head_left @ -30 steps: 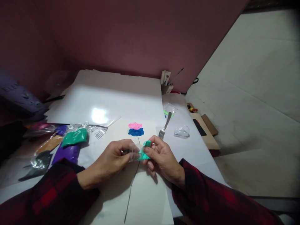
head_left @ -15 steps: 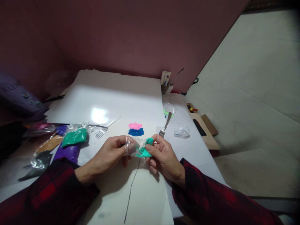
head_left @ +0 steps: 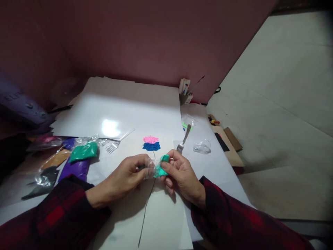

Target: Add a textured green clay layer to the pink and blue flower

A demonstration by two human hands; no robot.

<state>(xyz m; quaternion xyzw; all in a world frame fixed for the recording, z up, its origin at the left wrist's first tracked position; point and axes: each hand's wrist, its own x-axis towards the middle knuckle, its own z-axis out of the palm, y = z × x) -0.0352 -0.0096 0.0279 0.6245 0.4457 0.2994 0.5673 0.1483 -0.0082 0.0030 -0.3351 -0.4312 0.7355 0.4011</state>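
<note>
Between my hands is a small clear plastic bag of turquoise-green modelling clay (head_left: 161,171). My left hand (head_left: 126,174) is closed, pinching the clear, bunched end of the bag. The thumb and fingers of my right hand (head_left: 180,173) are closed on the end with the green clay. Below them lies a white sheet (head_left: 166,215) with a thin dark line drawn up it. At the line's upper end sits a flower shape, with pink clay (head_left: 151,139) above and blue clay (head_left: 151,146) beneath. A metal fork (head_left: 184,139) rests just beyond my right hand.
Bags of clay, among them a green one (head_left: 83,151) and a purple one (head_left: 74,170), lie on the left near a clear plastic fork (head_left: 113,146). A stack of white boards (head_left: 130,107) is at the back. A crumpled clear bag (head_left: 202,147) lies right.
My left hand has shifted slightly down and its fingers have gathered the clear end of the bag more tightly. The bag looks more bunched, and my right hand keeps its hold.
</note>
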